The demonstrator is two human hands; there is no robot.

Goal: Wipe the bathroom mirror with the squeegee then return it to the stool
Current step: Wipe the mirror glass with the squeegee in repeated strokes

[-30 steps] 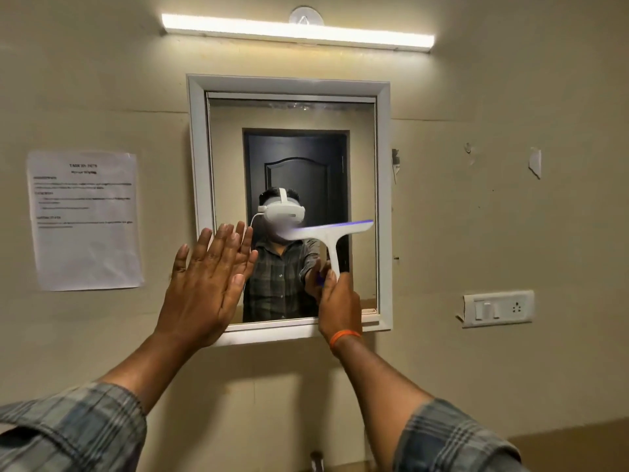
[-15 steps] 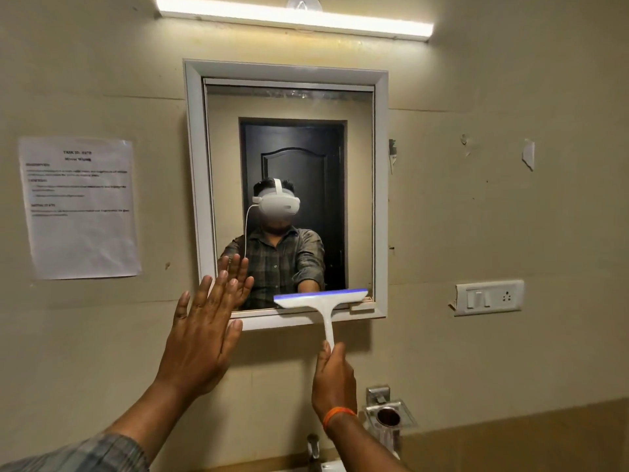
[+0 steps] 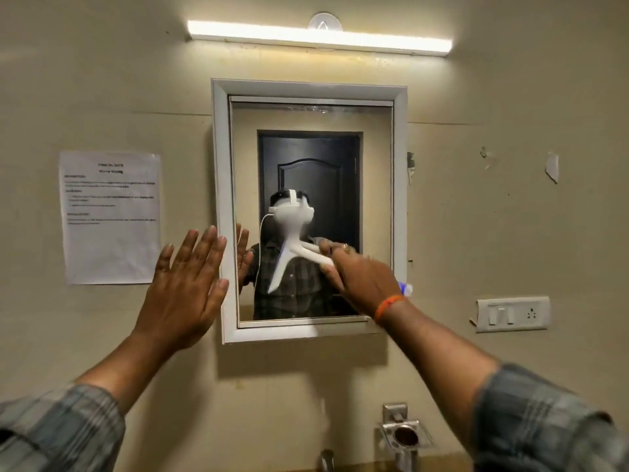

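A white-framed mirror (image 3: 400, 206) hangs on the beige wall. My right hand (image 3: 360, 279) is shut on the handle of a white squeegee (image 3: 287, 258), which lies against the lower middle of the glass, turned so its blade runs nearly vertical with a blue edge. The handle's blue end sticks out past my wrist. My left hand (image 3: 185, 287) is open, fingers spread, flat against the wall at the mirror's left frame edge. The stool is out of view.
A printed paper sheet (image 3: 110, 218) is taped left of the mirror. A switch plate (image 3: 512, 314) sits to the right. Below are a metal holder (image 3: 405, 436) and a tap (image 3: 327, 459). A tube light (image 3: 320, 37) glows above.
The squeegee went from the mirror's bottom edge up to its lower middle and rotated from level to nearly upright. My right hand rose and swung right. My left hand stayed near the frame.
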